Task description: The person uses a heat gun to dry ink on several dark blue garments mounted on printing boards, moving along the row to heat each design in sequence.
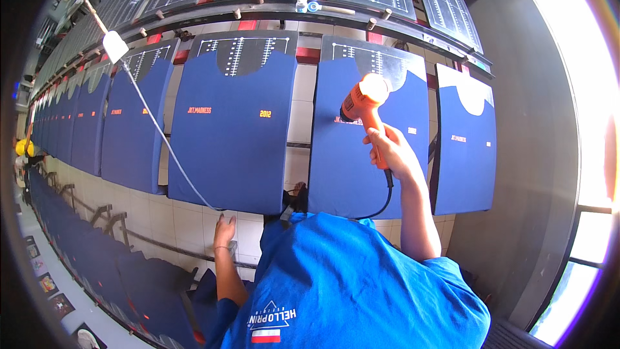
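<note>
My right hand (398,153) is wrapped round the handle of an orange heat gun (369,105), with its dark nozzle pointing left. The gun is over a dark blue shirt panel (361,174) laid on a black board, and covers part of the small print on it. A black cord (386,201) drops from the handle towards my blue shirt. Lower down, my left hand (224,234) is below the edge of another blue panel (226,161), fingers apart. A hanging pale cable (155,123) ends close to its fingertips; whether they touch cannot be told.
More blue panels on boards (132,136) run off to the left, and one (468,148) lies at the right. A metal rail (271,10) crosses behind, carrying a small bottle (301,4). A white connector (115,46) hangs on the cable. Someone in a yellow cap (25,148) is far left.
</note>
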`<state>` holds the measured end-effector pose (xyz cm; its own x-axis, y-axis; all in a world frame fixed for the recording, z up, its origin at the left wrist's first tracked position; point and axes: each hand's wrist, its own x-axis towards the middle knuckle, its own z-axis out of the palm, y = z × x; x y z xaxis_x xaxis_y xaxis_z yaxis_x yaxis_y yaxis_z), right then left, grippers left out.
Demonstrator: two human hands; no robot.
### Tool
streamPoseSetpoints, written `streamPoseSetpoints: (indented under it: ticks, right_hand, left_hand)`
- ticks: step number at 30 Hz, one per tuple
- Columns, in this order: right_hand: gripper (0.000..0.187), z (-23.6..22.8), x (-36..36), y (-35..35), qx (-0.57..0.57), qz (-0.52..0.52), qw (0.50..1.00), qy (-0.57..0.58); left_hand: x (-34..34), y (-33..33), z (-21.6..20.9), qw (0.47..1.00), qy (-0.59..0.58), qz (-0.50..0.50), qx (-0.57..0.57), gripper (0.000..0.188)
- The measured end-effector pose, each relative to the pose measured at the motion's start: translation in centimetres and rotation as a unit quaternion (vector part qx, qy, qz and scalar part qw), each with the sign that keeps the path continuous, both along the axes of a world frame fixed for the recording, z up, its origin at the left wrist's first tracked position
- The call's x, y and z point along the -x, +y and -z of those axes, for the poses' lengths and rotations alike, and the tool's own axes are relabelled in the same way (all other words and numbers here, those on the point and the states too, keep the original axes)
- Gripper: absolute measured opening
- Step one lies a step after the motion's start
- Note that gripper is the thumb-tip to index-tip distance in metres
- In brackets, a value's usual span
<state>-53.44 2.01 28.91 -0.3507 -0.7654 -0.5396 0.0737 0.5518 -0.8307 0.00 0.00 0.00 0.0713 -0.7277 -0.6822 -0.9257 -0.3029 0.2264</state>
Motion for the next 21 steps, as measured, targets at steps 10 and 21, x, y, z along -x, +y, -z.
streamPoseSetpoints:
  ticks: [10, 21]
  right_hand:
    - [0.032, 0.6, -1.2, -0.8, -0.005, 0.019, 1.000, -0.012]
    - [0.037, 0.3, -1.7, -0.9, -0.005, 0.022, 1.000, -0.004]
  left_hand:
    - [21.6, -11.2, -33.6, 0.699, 0.680, 0.148, 0.164, 0.038]
    - [32.2, -10.1, -43.2, 0.261, 0.924, 0.279, 0.010, 0.024]
